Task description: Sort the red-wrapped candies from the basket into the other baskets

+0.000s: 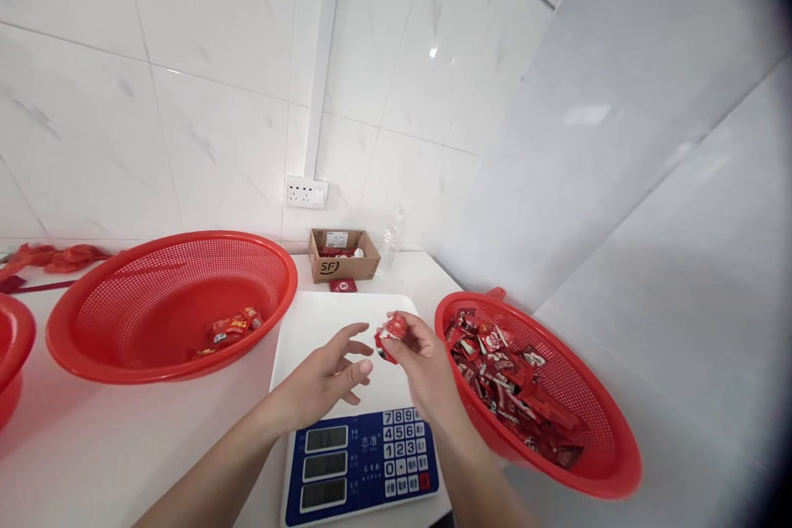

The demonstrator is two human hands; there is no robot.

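Small red packets (pixel 393 330) are pinched in my right hand (pixel 421 355), above the weighing scale (pixel 297 346). Just left of them, my left hand (pixel 337 371) is spread with nothing in it, over the scale's white plate. A blue panel with three displays and number keys forms the scale's near side. To the right, a red basket (pixel 619 462) holds many small red packets. At the left, a larger red basket (pixel 80 346) holds several red packets (pixel 232 328) at its near right side.
Behind the scale stand an open cardboard box (pixel 343 268) with red items inside and a clear plastic bottle (pixel 391 241). One dark red packet (pixel 343 285) lies before the box. Another red basket (pixel 16 338) is cut off at the left edge. Tiled walls (pixel 216 115) close off the back.
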